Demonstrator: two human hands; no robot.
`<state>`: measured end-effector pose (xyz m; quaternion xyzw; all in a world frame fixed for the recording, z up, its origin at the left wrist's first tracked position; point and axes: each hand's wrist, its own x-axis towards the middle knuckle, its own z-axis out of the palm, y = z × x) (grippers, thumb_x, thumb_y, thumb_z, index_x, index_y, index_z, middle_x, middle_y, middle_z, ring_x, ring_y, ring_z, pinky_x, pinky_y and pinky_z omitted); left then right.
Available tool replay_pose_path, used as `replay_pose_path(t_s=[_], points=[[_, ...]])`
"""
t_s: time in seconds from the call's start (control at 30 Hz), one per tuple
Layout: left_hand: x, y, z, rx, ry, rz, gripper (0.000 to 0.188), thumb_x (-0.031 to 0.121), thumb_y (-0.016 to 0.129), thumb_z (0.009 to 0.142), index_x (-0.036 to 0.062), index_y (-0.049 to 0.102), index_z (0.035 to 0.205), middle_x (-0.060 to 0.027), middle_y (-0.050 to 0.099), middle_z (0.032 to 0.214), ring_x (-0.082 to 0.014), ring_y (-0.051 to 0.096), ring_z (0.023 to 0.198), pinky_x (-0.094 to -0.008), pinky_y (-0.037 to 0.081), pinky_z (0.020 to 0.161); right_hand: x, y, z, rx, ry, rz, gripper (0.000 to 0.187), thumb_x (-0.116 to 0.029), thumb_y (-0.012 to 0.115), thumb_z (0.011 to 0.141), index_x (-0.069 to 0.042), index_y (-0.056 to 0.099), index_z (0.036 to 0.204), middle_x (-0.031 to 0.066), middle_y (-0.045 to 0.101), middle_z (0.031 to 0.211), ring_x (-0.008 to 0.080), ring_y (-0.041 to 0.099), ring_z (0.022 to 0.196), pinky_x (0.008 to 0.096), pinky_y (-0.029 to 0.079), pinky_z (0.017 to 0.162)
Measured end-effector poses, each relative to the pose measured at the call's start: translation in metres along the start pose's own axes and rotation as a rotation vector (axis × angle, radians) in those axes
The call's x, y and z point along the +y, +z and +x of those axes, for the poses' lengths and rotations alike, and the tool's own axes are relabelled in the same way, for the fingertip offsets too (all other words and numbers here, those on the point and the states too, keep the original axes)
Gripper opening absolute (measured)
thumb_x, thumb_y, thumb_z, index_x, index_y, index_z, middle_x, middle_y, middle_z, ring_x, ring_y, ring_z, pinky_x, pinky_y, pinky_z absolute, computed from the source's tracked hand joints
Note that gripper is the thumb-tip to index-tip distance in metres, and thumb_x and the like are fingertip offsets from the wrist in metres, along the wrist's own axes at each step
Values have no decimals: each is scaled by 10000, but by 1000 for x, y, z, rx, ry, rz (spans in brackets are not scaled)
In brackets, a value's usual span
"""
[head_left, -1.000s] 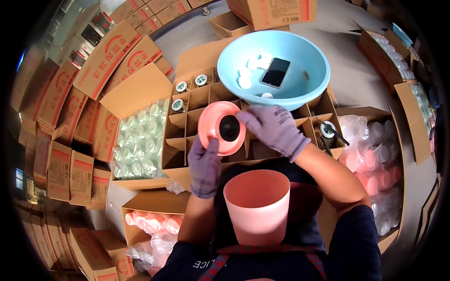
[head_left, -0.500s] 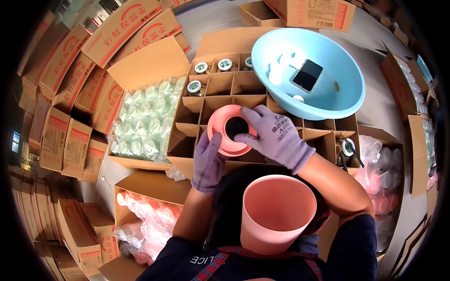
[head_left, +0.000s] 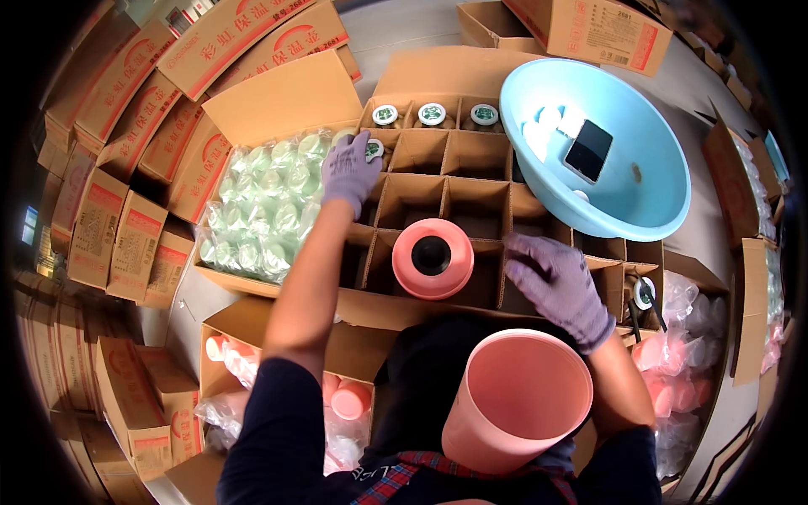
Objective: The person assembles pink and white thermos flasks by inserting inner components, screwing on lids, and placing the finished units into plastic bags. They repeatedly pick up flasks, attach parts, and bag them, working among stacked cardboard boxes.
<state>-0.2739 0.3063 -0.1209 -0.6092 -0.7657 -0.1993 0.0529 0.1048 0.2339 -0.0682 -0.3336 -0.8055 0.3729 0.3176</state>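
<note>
A pink round part with a black centre [head_left: 433, 257] sits in a front cell of the divided cardboard box [head_left: 421, 181]. My left hand [head_left: 348, 171], in a purple glove, reaches out to the box's left side and rests over a cell with a white-and-green cap in it, right beside the bagged green parts [head_left: 265, 210]. My right hand [head_left: 560, 286], also gloved, lies with fingers curled on the box dividers just right of the pink part. A pink tube-shaped shell [head_left: 519, 400] stands open-end up in my lap.
A light blue basin [head_left: 648, 181] with a phone [head_left: 588, 150] and white pieces rests on the box's right. Three capped items [head_left: 432, 114] fill the far cells. Boxes of pink parts sit at lower left [head_left: 252, 362] and right [head_left: 673, 370]. Stacked cartons [head_left: 126, 151] line the left.
Both hands have let go of the pink part, which now sits in the box cell. My left hand has reached away to the far left; my right hand has shifted to the right.
</note>
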Motion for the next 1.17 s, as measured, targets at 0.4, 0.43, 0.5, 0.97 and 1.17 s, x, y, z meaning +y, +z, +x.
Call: replay_pose_path(t_s=[0.4, 0.43, 0.5, 0.97, 1.17], points=[[-30, 23, 70, -537, -29, 466, 697, 490, 711, 738, 147, 576, 1330, -180, 591, 1310, -338, 568, 1238, -422, 457, 1052, 5, -15, -74, 182, 197, 266, 326, -151, 697, 888, 37, 674, 1154, 223, 707, 1095, 305, 712, 988, 358, 546, 878], [-25, 17, 57, -469, -30, 440, 706, 494, 734, 714, 145, 586, 1309, -179, 600, 1294, -341, 585, 1208, -418, 465, 1038, 3, -16, -76, 169, 173, 227, 338, -142, 690, 888, 41, 669, 1172, 209, 712, 1105, 283, 708, 1004, 350, 538, 897], [-15, -5, 56, -351, -40, 382, 703, 495, 775, 668, 146, 602, 1254, -175, 614, 1246, -346, 613, 1140, -415, 479, 1002, 2, -20, -80, 136, 116, 179, 347, -136, 691, 885, 45, 666, 1180, 197, 714, 1126, 272, 706, 1018, 341, 531, 912], [159, -284, -80, 130, 238, -978, 334, 22, 629, 766, 0, 592, 1097, -55, 599, 754, -116, 564, 657, -253, 476, 640, -24, -44, -73, 249, 23, 766, 814, -262, 689, 933, -29, 239, 1571, 176, 461, 1452, 219, 575, 1198, 347, 498, 976], [219, -205, -161, 248, 368, -916, 431, 199, 651, 824, 12, 588, 1206, -64, 583, 1065, -149, 542, 1013, -299, 416, 965, -72, -43, -81, 315, -44, 1124, 876, -100, 683, 878, -1, 159, 1573, 136, 422, 1452, 188, 431, 1308, 326, 379, 1099]])
